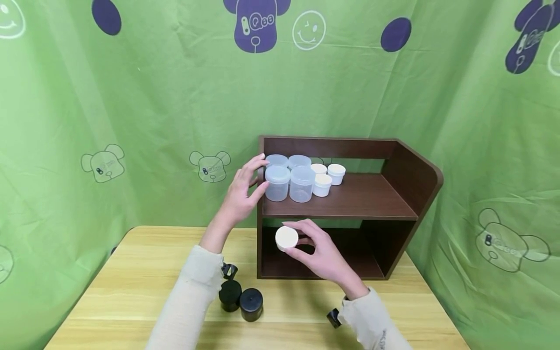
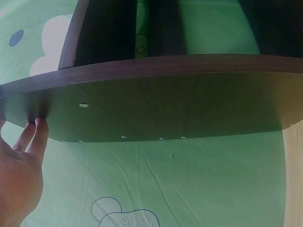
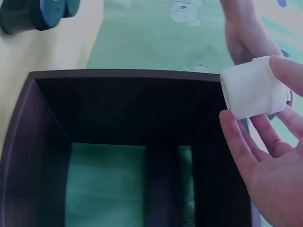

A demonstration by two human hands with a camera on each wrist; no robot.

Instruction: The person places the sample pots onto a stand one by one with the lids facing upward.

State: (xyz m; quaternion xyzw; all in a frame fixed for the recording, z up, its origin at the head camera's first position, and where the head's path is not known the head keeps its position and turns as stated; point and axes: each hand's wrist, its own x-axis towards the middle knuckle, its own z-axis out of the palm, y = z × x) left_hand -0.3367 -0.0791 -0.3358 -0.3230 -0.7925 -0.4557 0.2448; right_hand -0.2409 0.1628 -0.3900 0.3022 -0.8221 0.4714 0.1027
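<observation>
Head view shows a small white jar [image 1: 286,238] just below the centre of the frame, in front of the dark lower bay of a brown shelf [image 1: 363,199]; the right hand [image 1: 321,250] pinches it by the rounded side, thumb and fingers curled on opposite faces, its round white end facing up toward the camera; the left hand [image 1: 239,197], left of centre, has its fingers loosely extended and thumb apart, at the shelf's left side beside the clear jars [image 1: 277,184], and in the left wrist view two fingertips meet the side panel. Judging by its look, the white jar is plastic, light and stiff, unlikely to break if knocked; its smooth wall could slip or roll in dry fingertips, so a gentle pinch across the widest part seems best, nearer the ridge visible in the right wrist view; squeezing harder would likely gain little. Similar white jars [image 1: 322,185] stand on the upper shelf right of the clear ones; two black jars [image 1: 251,305] sit at lower centre on the table [image 1: 144,282].
</observation>
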